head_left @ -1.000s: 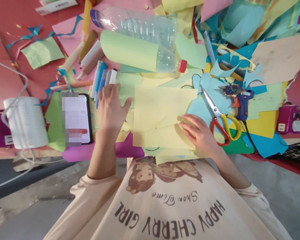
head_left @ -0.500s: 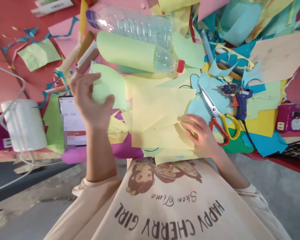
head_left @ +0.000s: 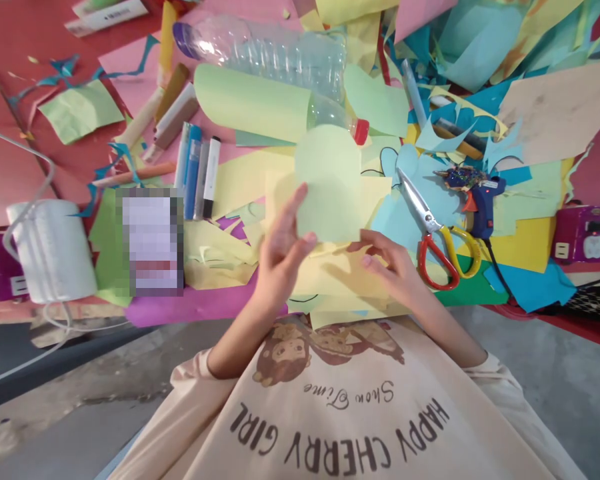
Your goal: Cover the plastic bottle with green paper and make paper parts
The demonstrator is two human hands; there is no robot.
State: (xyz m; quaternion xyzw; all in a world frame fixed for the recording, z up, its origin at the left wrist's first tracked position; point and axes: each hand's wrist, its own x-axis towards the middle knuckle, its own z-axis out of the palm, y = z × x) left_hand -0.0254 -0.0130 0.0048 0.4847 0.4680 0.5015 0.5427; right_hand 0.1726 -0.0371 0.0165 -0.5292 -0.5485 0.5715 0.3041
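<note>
A pale green paper piece with a rounded top [head_left: 329, 183] is pinched between the thumb and fingers of my left hand [head_left: 286, 250]. It hangs over the yellow paper sheet [head_left: 325, 270] in front of me. My right hand [head_left: 393, 263] is beside the green piece's lower right corner, fingers slightly curled and apart, with nothing visible in them. To its right lie scissors [head_left: 429, 220] with one red and one yellow handle, on light blue paper [head_left: 390, 203].
A bottle wrapped in green paper [head_left: 253, 100] and a clear bottle [head_left: 275, 50] lie at the back. Markers [head_left: 194, 170] and a phone [head_left: 153, 241] are at left. A glue gun [head_left: 483, 203], its cable and a purple socket block [head_left: 580, 235] are at right.
My left hand has moved right, bringing the green piece from beside the phone to over the yellow sheet. The markers beneath it are now uncovered. My right hand has shifted only slightly.
</note>
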